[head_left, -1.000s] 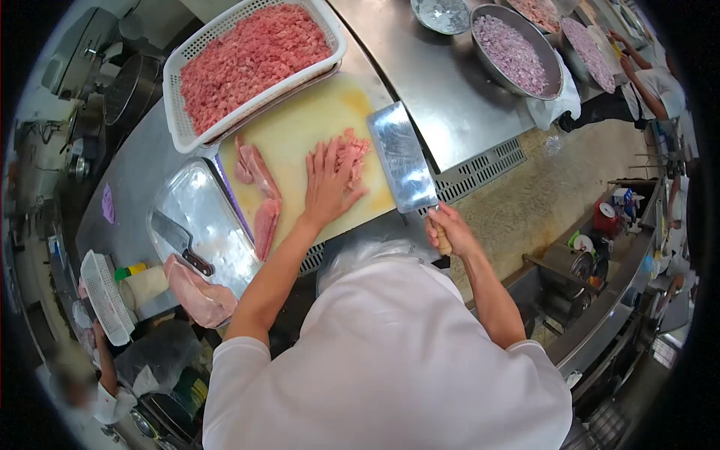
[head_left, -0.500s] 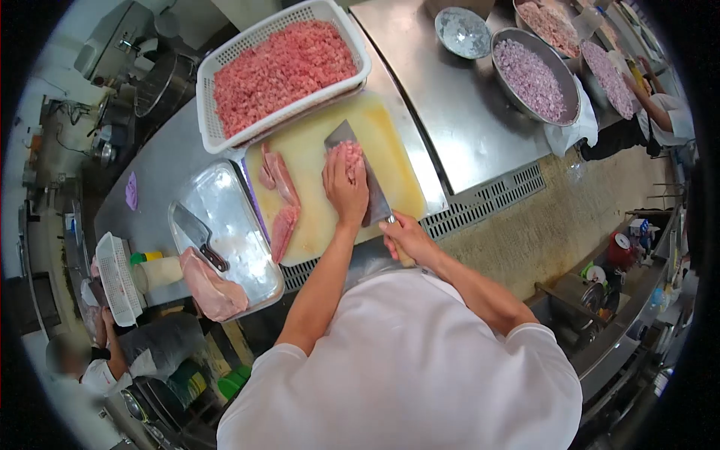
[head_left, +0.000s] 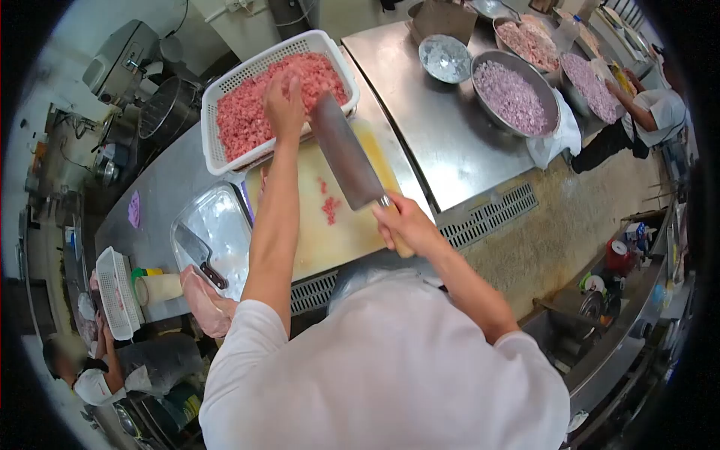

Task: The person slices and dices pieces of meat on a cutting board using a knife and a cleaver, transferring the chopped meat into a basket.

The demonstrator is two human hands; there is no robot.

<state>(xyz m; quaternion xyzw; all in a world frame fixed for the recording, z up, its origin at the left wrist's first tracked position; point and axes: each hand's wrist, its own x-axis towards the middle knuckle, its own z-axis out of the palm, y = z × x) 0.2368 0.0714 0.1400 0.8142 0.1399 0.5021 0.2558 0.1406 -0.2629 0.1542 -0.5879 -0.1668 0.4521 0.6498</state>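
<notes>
My right hand [head_left: 409, 226] grips the wooden handle of a cleaver [head_left: 346, 154], whose broad blade is raised above the yellowed cutting board [head_left: 322, 247]. Over the white plastic basket [head_left: 216, 150] full of chopped pink meat [head_left: 244, 116], my left hand [head_left: 285, 109] is held with its fingers apart, slightly blurred. The blade tip is close to that hand and the basket's near corner. A few small meat bits [head_left: 330, 208] lie on the board. My left forearm hides most of the meat strips at the board's left side.
Left of the board, a metal tray [head_left: 229, 199] holds a knife [head_left: 201, 255], with a large meat piece [head_left: 206, 300] at its near edge. Bowls of chopped onion [head_left: 510, 97] and ice [head_left: 446, 58] stand on the right table. Co-workers are at far left and far right.
My left hand has gone from the blade up to the basket, and the chopped meat has left the blade. My right hand has lifted the cleaver off the board.
</notes>
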